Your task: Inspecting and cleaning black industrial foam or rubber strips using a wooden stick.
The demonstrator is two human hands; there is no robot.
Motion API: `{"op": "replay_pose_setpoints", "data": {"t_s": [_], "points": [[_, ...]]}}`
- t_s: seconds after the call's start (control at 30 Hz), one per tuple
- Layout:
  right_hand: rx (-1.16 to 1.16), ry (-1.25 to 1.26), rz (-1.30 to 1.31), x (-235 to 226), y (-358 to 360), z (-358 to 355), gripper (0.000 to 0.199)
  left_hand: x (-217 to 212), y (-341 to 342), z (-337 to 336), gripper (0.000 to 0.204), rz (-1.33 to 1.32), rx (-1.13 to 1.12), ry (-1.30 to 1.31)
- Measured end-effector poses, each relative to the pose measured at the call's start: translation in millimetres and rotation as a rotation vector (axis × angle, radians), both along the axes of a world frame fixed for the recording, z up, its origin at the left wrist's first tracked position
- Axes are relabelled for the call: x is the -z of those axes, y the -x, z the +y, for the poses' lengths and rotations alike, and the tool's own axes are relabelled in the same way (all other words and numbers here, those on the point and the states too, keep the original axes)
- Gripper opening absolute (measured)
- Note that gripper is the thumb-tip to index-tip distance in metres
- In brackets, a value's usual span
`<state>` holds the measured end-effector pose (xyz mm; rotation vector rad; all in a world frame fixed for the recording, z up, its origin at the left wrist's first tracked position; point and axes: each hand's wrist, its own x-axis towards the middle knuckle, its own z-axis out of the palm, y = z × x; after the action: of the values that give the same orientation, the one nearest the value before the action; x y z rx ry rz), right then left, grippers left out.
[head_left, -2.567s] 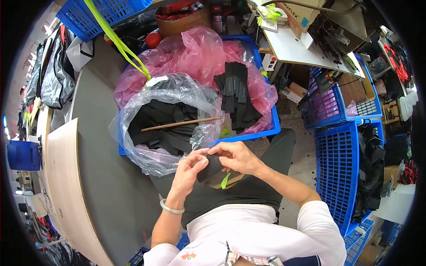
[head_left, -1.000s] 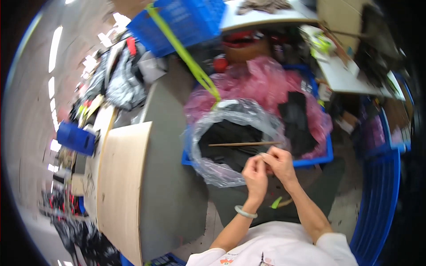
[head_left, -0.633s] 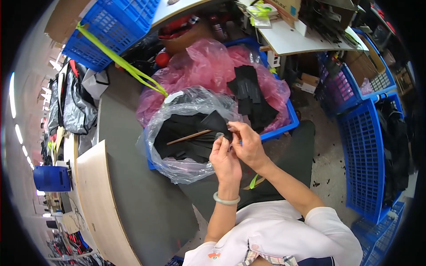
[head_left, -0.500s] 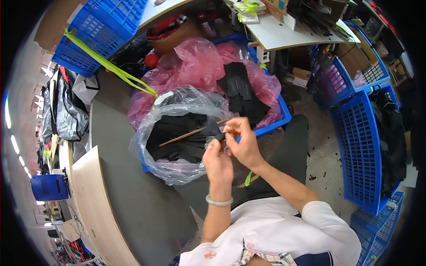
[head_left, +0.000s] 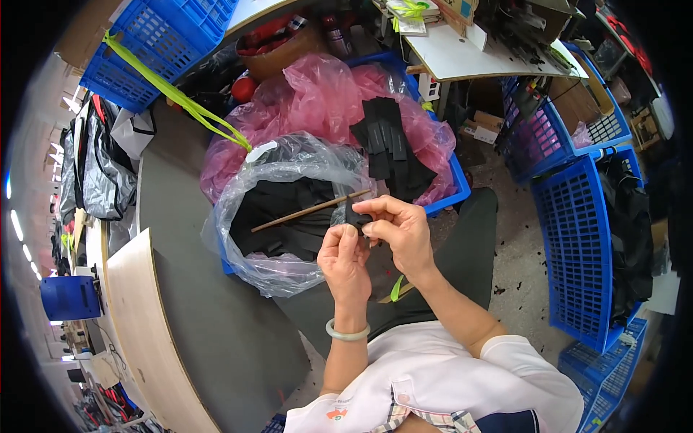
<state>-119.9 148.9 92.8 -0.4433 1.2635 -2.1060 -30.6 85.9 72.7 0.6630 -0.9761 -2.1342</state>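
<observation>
Between my two hands is a small black fabric piece (head_left: 355, 216), partly hidden by the fingers. My left hand (head_left: 345, 261) pinches its lower end, thumb against the bent fingers. On the other side, my right hand (head_left: 401, 232) grips the piece between thumb and forefinger. Just beyond them, a clear plastic bag (head_left: 267, 278) stands open, holding many black fabric strips (head_left: 278, 209). A thin wooden stick (head_left: 310, 210) lies slantwise across the bag's opening. Farther back, a stack of black strips (head_left: 390, 144) rests on pink plastic film (head_left: 325, 94).
A blue crate (head_left: 456, 180) holds the pink film. More blue crates (head_left: 577, 245) stand at the right, one with black material. A white tabletop (head_left: 491, 61) juts in at the back right. A yellow-green strap (head_left: 173, 94) runs from the upper-left crate (head_left: 170, 50) toward the bag.
My hands have shifted slightly in the picture, and the right fingers have changed their grip on the black piece. The whole view has moved a little.
</observation>
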Motion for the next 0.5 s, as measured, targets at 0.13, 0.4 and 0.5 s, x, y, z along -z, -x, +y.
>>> {"op": "replay_pose_setpoints", "data": {"t_s": [0.13, 0.4, 0.5], "points": [[0.057, -0.047, 0.04, 5.0, -3.0, -1.6, 0.022, -3.4, 4.7, 5.3, 0.01, -0.064, -0.106, 0.193], [0.124, -0.196, 0.41, 8.6, -13.4, 1.2, 0.03, 3.9, -6.5, 2.6, 0.013, -0.169, 0.001, 0.192], [0.136, -0.24, 0.582, 10.3, -15.5, 2.3, 0.04, -5.0, -9.9, -3.8, 0.016, -0.175, 0.076, 0.072]]}}
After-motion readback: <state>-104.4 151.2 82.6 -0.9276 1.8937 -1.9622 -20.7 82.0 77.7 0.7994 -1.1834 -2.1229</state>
